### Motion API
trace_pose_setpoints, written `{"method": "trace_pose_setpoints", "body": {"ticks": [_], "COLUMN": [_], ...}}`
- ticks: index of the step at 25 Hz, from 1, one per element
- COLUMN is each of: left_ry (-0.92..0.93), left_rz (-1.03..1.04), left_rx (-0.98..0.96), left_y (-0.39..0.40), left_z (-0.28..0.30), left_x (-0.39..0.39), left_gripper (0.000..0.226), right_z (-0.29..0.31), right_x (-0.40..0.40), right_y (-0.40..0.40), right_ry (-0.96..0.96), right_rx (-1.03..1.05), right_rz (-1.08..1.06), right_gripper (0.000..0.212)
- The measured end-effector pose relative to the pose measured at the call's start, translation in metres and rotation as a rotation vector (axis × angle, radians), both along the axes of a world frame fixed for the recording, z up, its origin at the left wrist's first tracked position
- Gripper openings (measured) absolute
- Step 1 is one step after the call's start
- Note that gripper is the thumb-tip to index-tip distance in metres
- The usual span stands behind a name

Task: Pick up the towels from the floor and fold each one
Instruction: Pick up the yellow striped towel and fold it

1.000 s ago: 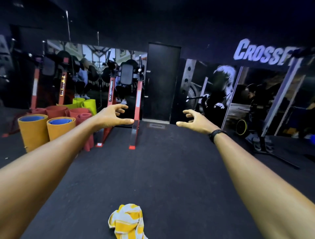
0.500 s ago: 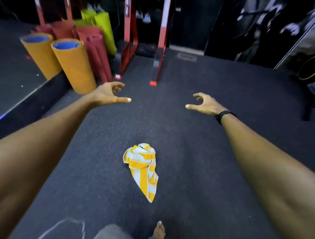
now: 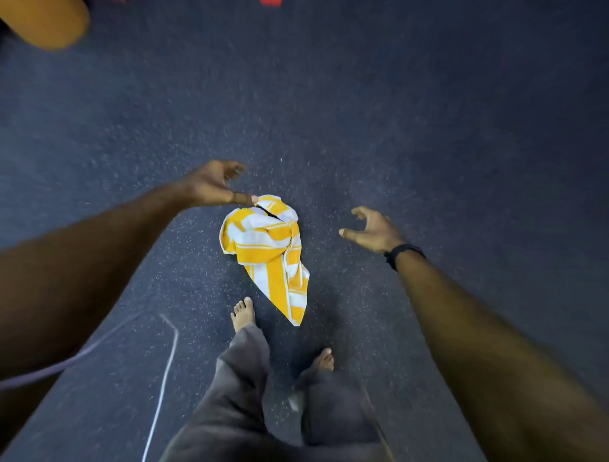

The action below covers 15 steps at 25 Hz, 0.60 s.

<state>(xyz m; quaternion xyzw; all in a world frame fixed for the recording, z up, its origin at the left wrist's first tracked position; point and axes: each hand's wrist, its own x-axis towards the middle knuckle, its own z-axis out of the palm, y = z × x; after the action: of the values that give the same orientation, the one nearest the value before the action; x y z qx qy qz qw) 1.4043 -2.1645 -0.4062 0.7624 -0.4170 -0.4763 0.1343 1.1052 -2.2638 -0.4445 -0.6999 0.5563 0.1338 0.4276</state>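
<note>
A crumpled yellow-and-white striped towel (image 3: 270, 250) lies on the dark speckled floor (image 3: 395, 115) just ahead of my bare feet. My left hand (image 3: 214, 186) hovers over the towel's far left corner, fingers loosely spread, thumb tip overlapping the cloth's edge; whether it touches is unclear. My right hand (image 3: 372, 229) is to the right of the towel, apart from it, fingers curved open and empty. A black band sits on my right wrist.
An orange rolled mat (image 3: 46, 23) stands at the top left. A red rack foot (image 3: 272, 2) shows at the top edge. A thin white cord (image 3: 163, 385) runs across the floor at the lower left, beside my grey trouser legs.
The view has tilted down from the gym wall to the floor. Both hands have dropped toward the towel, the left one arriving at its far corner. My feet have stepped up to it.
</note>
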Motion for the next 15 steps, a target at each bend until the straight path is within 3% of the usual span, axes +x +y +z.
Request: {"method": "trace_pose_setpoints", "body": {"ticks": [4,7,13,15], "left_ry": [0.067,0.087,0.092,0.101], "left_rz": [-0.097,-0.112,0.024,0.060], "left_rx": [0.087,0.119,0.121,0.144], "left_y": [-0.026,-0.029,0.008,0.020], "left_z": [-0.134,-0.229,-0.429,-0.476], "left_x": [0.004,0.000,-0.016,-0.020], "left_gripper": [0.071,0.077,0.092,0.074], "right_z": [-0.148,-0.258,-0.472,-0.523], "right_x": [0.013,0.019,0.014,0.010], "right_y": [-0.004,0.007,0.072,0.099], "right_ry": [0.061,0.103,0.216,0.238], "right_rx": [0.079,0.088,0.112,0.141], "right_rz": [-0.013,0.011,0.118,0.135], "right_gripper": [0.066,0.059,0.051,0.057]}}
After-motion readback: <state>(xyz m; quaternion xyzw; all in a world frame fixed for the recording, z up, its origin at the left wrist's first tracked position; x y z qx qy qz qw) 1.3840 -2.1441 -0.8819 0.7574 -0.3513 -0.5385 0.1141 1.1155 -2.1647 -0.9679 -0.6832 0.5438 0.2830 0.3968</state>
